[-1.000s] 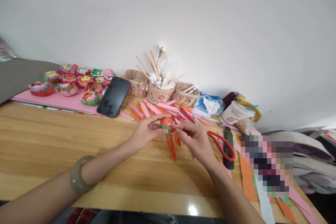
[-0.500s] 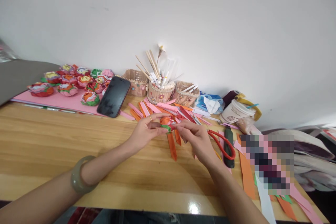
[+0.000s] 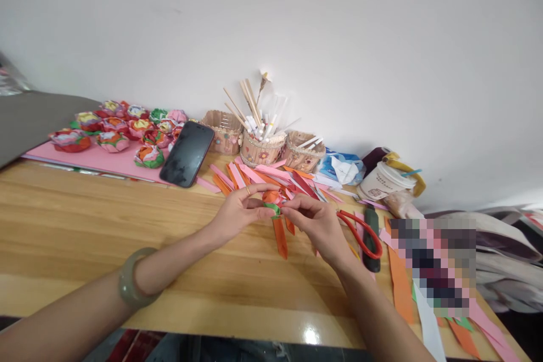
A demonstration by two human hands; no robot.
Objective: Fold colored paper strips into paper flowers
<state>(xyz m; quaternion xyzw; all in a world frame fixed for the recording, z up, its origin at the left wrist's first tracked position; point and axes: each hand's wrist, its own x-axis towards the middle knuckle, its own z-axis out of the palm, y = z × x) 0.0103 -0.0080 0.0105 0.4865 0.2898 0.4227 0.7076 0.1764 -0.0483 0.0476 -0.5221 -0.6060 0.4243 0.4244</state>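
Right of the phone, the left hand and right hand pinch 1 small folded-paper flower between their fingers. From where I stand, squeezing too hard might crush its layers, while a slack left pinch could drop it onto the orange strips.

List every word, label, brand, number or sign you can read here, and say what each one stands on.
None can be read.
White cup: dark printed lines and a small drawing, too small to read.
Blue packet: any print is too blurred to read.
Phone: dark screen, no text visible.
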